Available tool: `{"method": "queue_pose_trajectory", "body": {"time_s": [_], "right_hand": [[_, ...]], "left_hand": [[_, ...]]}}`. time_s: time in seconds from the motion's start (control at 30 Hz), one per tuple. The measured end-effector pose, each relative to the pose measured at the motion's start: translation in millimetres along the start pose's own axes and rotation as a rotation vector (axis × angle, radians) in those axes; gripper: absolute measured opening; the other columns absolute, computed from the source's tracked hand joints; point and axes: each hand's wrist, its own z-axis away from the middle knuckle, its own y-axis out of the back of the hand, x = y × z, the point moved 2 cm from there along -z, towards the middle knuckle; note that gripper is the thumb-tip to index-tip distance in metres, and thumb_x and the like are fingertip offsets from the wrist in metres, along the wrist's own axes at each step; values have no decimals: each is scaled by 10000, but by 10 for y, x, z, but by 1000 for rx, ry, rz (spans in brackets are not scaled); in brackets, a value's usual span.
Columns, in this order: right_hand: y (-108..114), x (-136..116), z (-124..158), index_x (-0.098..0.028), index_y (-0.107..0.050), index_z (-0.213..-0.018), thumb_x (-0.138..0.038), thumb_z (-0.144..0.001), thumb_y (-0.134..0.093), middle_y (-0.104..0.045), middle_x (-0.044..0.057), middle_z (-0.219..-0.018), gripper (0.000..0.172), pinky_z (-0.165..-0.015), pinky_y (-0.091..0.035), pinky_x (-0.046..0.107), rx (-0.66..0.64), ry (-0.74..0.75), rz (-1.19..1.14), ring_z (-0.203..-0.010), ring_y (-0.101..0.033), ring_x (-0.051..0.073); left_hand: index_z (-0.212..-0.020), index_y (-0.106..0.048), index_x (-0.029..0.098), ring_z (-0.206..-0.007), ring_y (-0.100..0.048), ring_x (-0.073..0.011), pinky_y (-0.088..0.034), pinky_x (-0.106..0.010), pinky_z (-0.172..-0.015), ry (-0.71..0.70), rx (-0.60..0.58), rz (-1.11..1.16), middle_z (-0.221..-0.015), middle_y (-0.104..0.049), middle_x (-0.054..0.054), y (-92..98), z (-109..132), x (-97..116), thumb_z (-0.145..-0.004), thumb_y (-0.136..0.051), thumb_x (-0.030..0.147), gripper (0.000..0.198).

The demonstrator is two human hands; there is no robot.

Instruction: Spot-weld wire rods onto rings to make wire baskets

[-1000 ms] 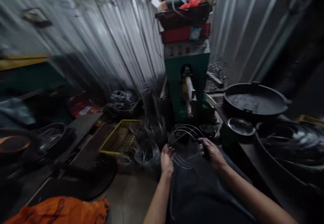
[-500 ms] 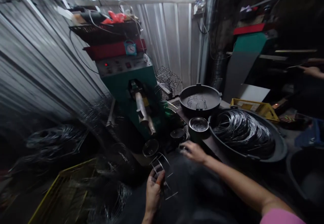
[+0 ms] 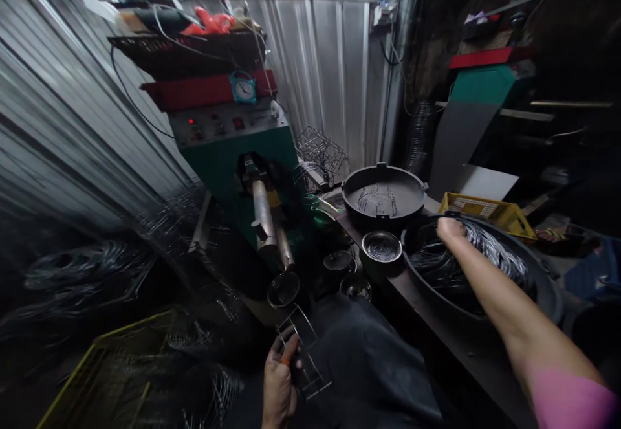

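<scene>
My left hand is low in the view, its fingers closed round a small wire frame held over my dark-clothed lap. My right hand reaches out to the right into a large black tub full of shiny wire rings. Its fingers are down among the rings and hidden, so whether they grip anything does not show. A green machine with a metal arm stands in front of me.
A round black pan holding a wire frame sits behind the tub. Small metal bowls stand on the bench edge. Yellow crates lie at right and lower left. Piles of wire parts fill the floor at left. Corrugated metal walls close in.
My view swung right from the floor to the bench. My right hand let go of the wire frame and moved right into the tub of rings. The left hand kept the frame.
</scene>
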Motion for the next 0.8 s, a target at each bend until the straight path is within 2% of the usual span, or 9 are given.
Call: {"method": "queue_pose_trajectory", "body": {"time_s": [0.1, 0.23, 0.3, 0.37, 0.47, 0.53, 0.63, 0.8], "right_hand": [[162, 32, 60, 12, -598, -969, -77, -736, -430, -584, 280, -938, 301, -662, -439, 372, -5, -73, 13, -902, -565, 331], [551, 36, 317, -51, -549, -1070, -156, -789, -370, -581, 238, -999, 350, -699, -431, 357, 56, -46, 17, -920, -560, 298], [779, -40, 528, -105, -554, -1074, -228, -813, -362, -590, 191, -1017, 347, -736, -421, 354, 103, 61, -2, -930, -554, 281], [979, -180, 776, -147, -585, -1029, -295, -802, -407, -612, 141, -992, 324, -765, -412, 350, 142, 232, -68, -915, -556, 266], [1120, -480, 1152, -171, -614, -933, -385, -752, -479, -640, 84, -870, 311, -750, -426, 335, 115, 531, -307, -814, -578, 232], [1064, -725, 1381, -183, -609, -883, -447, -734, -487, -635, 57, -807, 326, -719, -443, 312, 30, 751, -513, -759, -579, 207], [753, -1117, 1679, -193, -590, -857, -490, -740, -479, -622, 44, -809, 338, -705, -449, 286, -156, 979, -726, -763, -568, 191], [-51, -1629, 2031, -190, -583, -862, -508, -733, -490, -604, 38, -802, 356, -711, -445, 274, -442, 1019, -876, -773, -555, 184]], "left_hand": [[-896, -607, 182, -478, -411, -16, -305, -125, -393, -17, 3, -13, -739, -552, 21, 38, -42, 5, -563, -712, 290, 366], [-878, -616, 181, -506, -438, -33, -302, -131, -399, -26, 26, -12, -715, -549, 24, 63, -73, 23, -546, -714, 296, 365], [-858, -621, 176, -506, -445, -45, -300, -140, -399, -38, 47, -2, -655, -534, 30, 73, -93, 39, -545, -705, 311, 352], [-854, -625, 167, -525, -466, -63, -311, -150, -408, -83, 56, 20, -640, -536, 22, 76, -117, 61, -534, -697, 328, 365], [-884, -620, 153, -540, -479, -77, -322, -161, -422, -167, 53, 46, -636, -549, 6, 51, -144, 110, -538, -675, 376, 415], [-891, -613, 139, -509, -466, -75, -309, -165, -421, -188, 74, 36, -573, -530, 11, 19, -154, 162, -583, -633, 441, 431], [-873, -600, 115, -491, -469, -86, -307, -179, -426, -184, 105, 44, -528, -531, 1, -25, -167, 287, -626, -550, 565, 516], [-927, -572, 114, -488, -478, -94, -321, -189, -435, -150, 44, 149, -547, -544, -12, -6, -162, 499, -680, -395, 661, 627]]}}
